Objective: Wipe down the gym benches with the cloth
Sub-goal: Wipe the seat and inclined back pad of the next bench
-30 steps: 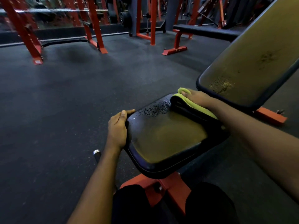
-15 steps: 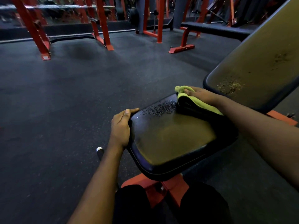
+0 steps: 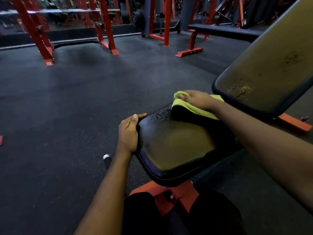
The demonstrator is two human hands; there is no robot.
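Observation:
A black padded bench seat point(image 3: 177, 146) on a red frame stands right in front of me, with droplets on its far left corner. Its inclined back pad point(image 3: 271, 68) rises at the right and carries patches of spray. A yellow-green cloth point(image 3: 191, 107) lies at the seat's far edge. My right hand point(image 3: 196, 99) presses on top of the cloth, fingers bunching its far end. My left hand point(image 3: 128, 133) grips the seat's left edge, thumb lying on top of the pad.
A flat black bench point(image 3: 225, 32) on red legs stands further back. Red rack uprights point(image 3: 40, 39) line the far side of the dark rubber floor. A short bar with a metal end point(image 3: 106, 158) pokes out beside my left wrist. My dark-clothed knees flank the red frame point(image 3: 169, 195).
My right hand has slid the cloth a little toward the seat's far edge. My left hand has kept its grip on the seat's side. The view has shifted slightly.

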